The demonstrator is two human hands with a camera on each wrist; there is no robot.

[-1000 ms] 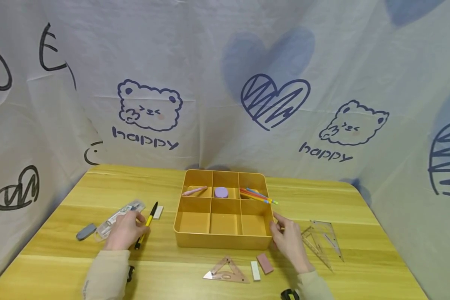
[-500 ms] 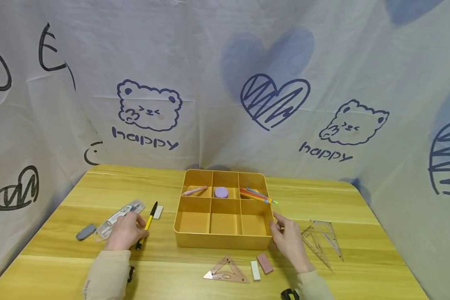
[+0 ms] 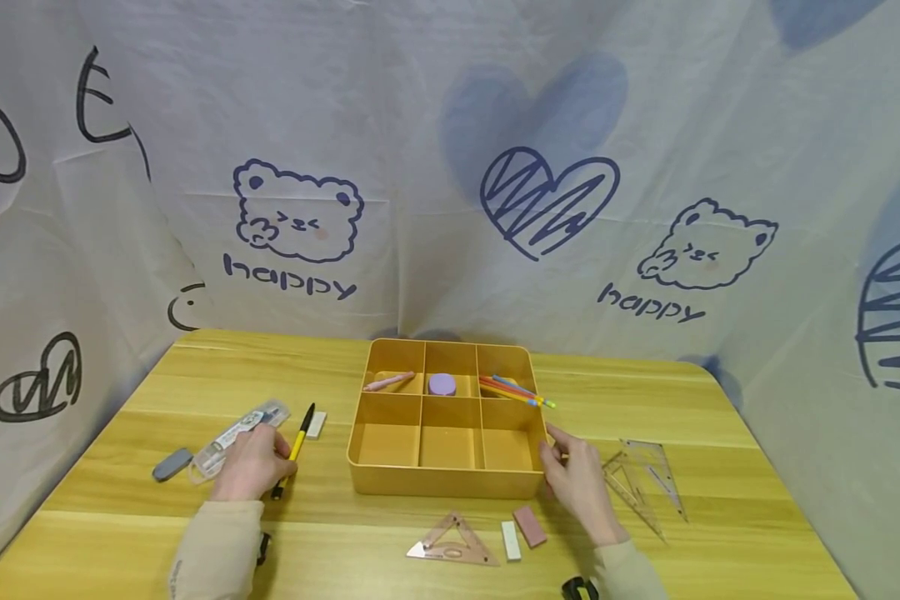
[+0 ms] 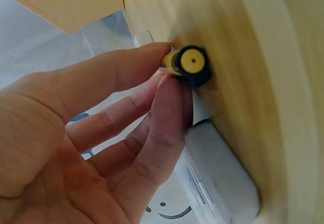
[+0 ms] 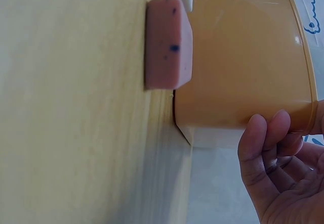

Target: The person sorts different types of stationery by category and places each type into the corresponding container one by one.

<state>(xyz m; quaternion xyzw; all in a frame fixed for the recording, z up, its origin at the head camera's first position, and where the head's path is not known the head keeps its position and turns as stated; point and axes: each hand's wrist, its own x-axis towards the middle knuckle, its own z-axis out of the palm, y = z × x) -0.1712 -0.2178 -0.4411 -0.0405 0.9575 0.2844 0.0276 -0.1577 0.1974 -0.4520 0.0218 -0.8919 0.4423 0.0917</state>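
My left hand (image 3: 251, 465) pinches a yellow and black pen (image 3: 302, 433) between thumb and fingers at the left of the table. In the left wrist view the pen's round yellow end (image 4: 193, 60) points at the camera. A yellow divided storage box (image 3: 450, 482) stands mid-table. My right hand (image 3: 579, 473) holds the box at its right wall, near the front corner; in the right wrist view its curled fingers (image 5: 253, 135) lie against the outer wall. In the box's back compartments are a pink pen (image 3: 390, 382), a purple round item (image 3: 442, 385) and several coloured pencils (image 3: 512, 390).
Beside my left hand lie a clear case (image 3: 208, 461), a grey eraser-like block (image 3: 172, 464) and a white eraser (image 3: 317, 425). A pinkish set square (image 3: 453, 546), white eraser (image 3: 511, 542) and pink eraser (image 3: 529, 527) lie before the box. Clear set squares (image 3: 656, 471) lie right.
My left hand has shifted slightly on the pen, and the pen's lower end has moved a touch. The right hand and the box have stayed put.
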